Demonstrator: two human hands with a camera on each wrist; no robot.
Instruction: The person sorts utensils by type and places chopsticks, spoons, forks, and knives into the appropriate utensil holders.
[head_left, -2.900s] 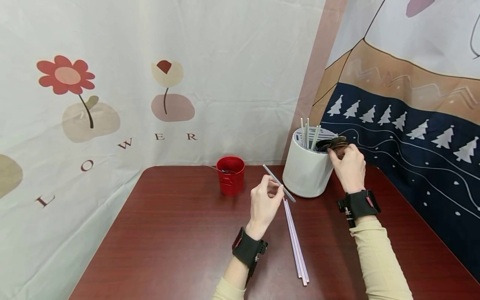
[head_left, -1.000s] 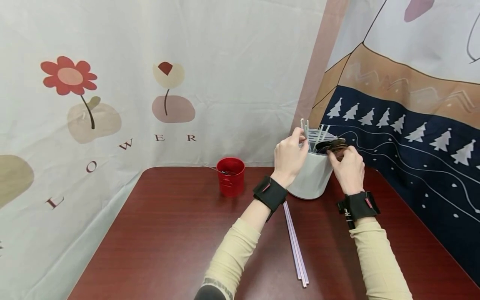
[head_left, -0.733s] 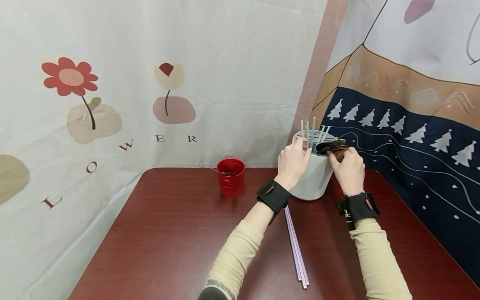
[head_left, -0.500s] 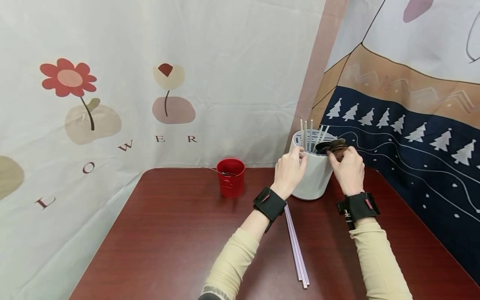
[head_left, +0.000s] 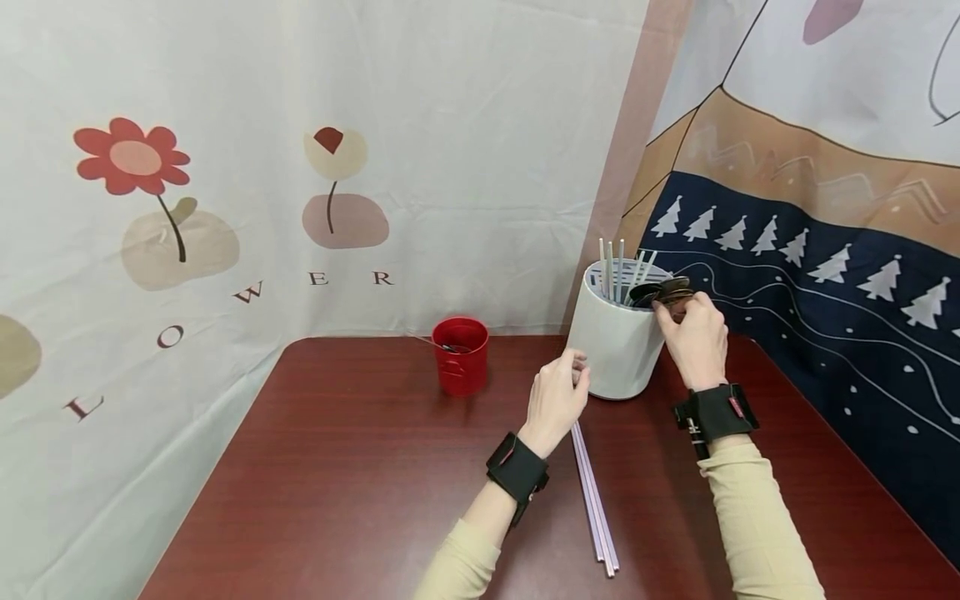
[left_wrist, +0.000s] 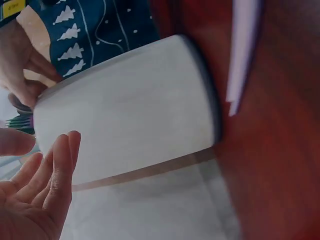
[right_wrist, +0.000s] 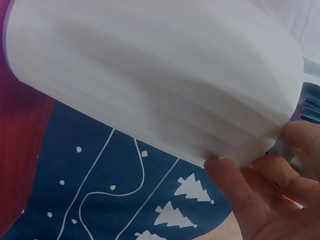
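A white utensil holder (head_left: 615, 354) stands at the table's back right. My right hand (head_left: 697, 342) pinches its rim; in the right wrist view the thumb (right_wrist: 235, 182) lies against the outer wall. Several slender pale sticks (head_left: 620, 271), which look like chopsticks, stand upright in the holder. Dark spoons and forks (head_left: 660, 292) fill its right side, with tines (right_wrist: 311, 107) visible in the right wrist view. My left hand (head_left: 555, 400) hangs in front of the holder, fingers loosely bent and holding nothing. Below it, pale lilac sticks (head_left: 596, 508) lie together on the table.
A small red bucket (head_left: 461, 367) with thin utensils inside stands left of the holder at the table's back edge. Behind the dark red table (head_left: 360, 483) hang a pale flower-printed cloth (head_left: 450, 167) and a navy tree-printed cloth (head_left: 810, 308).
My left hand carried a grey stick up to the holder, let it go among the others, then drew back down and left with nothing in it. My right hand has stayed at the rim.
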